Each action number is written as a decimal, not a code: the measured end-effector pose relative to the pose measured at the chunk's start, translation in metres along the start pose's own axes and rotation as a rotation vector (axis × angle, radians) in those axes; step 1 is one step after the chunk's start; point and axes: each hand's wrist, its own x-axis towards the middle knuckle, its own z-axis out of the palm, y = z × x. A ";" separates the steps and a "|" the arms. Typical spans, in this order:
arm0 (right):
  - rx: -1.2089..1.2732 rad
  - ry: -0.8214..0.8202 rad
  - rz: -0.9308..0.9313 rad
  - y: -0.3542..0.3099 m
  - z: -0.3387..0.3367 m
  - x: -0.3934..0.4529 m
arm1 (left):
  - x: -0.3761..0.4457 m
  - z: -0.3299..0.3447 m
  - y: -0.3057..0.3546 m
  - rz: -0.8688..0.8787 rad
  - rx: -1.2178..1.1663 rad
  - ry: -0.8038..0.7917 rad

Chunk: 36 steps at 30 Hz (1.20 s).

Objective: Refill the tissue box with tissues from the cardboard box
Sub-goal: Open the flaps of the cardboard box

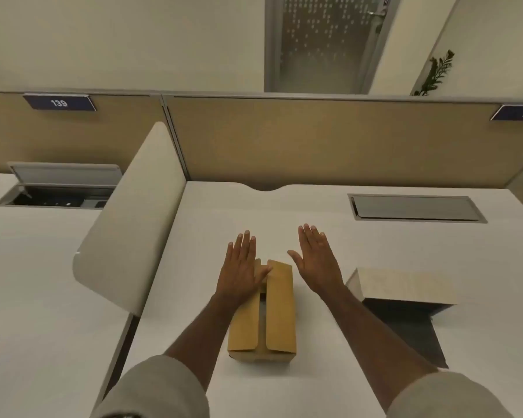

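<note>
A brown cardboard box [277, 315] lies on the white desk [329, 372] in front of me, its two top flaps nearly closed with a dark gap between them. My left hand [242, 270] is flat and open over the box's far left flap, thumb touching the right flap. My right hand [316, 260] hovers open, palm down, just right of the box's far end, holding nothing. To the right stands a pale wood-look tissue box [402, 286], open on its dark near side. No tissues are visible.
A curved white divider [127, 236] separates this desk from the left one. Tan partition panels [314, 140] close the back. A closed grey cable hatch [414, 208] sits at back right; an open hatch [61, 188] on the left desk.
</note>
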 end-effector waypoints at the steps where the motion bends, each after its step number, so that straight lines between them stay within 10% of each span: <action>1: 0.004 -0.005 0.012 -0.003 0.005 -0.004 | -0.002 0.003 0.002 -0.014 -0.020 -0.014; 16: 0.497 -0.247 0.274 -0.074 0.048 -0.065 | -0.025 0.008 -0.006 -0.213 -0.640 0.009; 23: 0.939 -0.005 0.480 -0.048 0.021 -0.089 | -0.044 -0.004 -0.061 -0.268 -0.710 0.087; 36: 1.115 0.009 0.878 0.000 0.037 -0.120 | -0.062 0.012 -0.097 -0.735 -0.792 -0.373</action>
